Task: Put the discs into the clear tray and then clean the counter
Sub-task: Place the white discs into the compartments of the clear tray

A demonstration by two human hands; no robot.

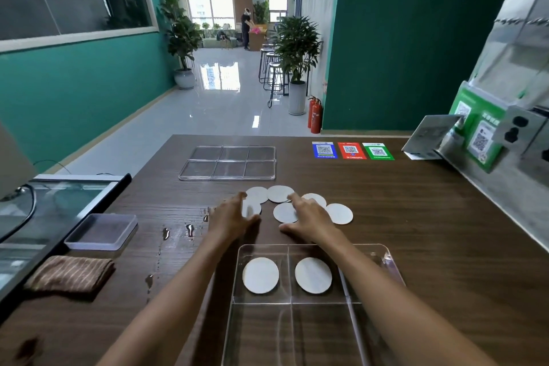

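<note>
No legible text. QR placards: blue (324, 150), red (350, 151), green (378, 151) flat on the counter (416, 217), well beyond the hands; print too small.

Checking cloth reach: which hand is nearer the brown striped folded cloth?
Left. The left hand is up-right of the brown striped folded cloth, over the white discs; the right hand sits farther right.

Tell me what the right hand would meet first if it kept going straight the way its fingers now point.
The right hand points away from the person over the loose discs. Its fingertips already lie at the far white disc, so that comes first; beyond it sits the six-cell clear tray. Depth is uncertain.
</note>
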